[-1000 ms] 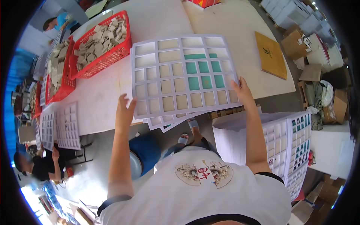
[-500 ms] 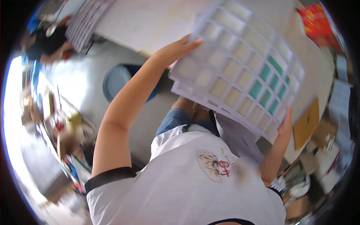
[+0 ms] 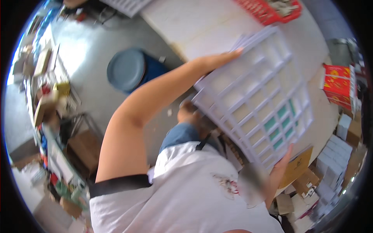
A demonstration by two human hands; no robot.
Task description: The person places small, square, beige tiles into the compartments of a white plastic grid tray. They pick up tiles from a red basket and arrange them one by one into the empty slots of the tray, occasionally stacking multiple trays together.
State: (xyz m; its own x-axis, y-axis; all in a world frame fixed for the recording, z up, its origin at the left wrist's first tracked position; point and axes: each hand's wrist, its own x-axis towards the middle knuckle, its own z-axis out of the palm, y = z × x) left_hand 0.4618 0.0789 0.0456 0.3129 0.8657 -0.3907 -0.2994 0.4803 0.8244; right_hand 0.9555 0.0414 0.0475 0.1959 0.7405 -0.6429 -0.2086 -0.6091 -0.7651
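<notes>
the left hand [image 3: 224, 59] clamps one edge of the stacked white grid frames [image 3: 254, 99], the right hand [image 3: 280, 165] the opposite edge (teal patches [image 3: 269, 124] show through); they tilt by the white table's [image 3: 202, 29] near edge.

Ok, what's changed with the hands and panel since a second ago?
Left hand has moved from near the lower-left corner of the grid panel to partway up its left edge. Panel and table both appear turned clockwise, so the view likely swung; I can't tell if the panel lifted. Right hand stays on the panel's right edge.
</notes>
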